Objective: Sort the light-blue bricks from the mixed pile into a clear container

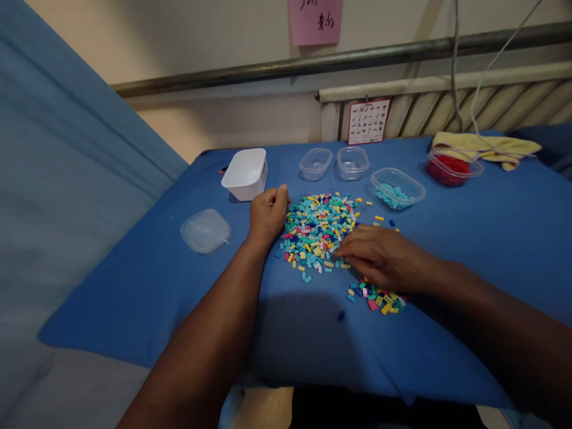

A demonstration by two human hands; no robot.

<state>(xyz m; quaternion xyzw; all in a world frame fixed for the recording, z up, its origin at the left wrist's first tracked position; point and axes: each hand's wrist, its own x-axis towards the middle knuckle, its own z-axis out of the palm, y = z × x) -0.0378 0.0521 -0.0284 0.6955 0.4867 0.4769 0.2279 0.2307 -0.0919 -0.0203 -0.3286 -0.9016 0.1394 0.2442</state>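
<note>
A table (482,250) under a blue cover fills most of the scene, with a yellow cloth (491,144) at its far right. The main pile of small toy bricks (318,223), mostly light blue, lies spread at the centre, between the person's hands. The right hand (379,253) reaches over the pile's near right edge, fingers bent down; whether they pinch a brick cannot be told. The left hand (268,214) rests at the pile's left edge, fingers curled in; its grasp is hidden. A white tub (248,192) stands beyond it. Farther right come two clear tubs (315,161), one with light-blue bricks (392,195) and one with red pieces (449,168). Clear lids (205,231) lie left. A smaller mixed group (379,300) sits near the right hand, and one dark brick (341,316) lies nearer.
</note>
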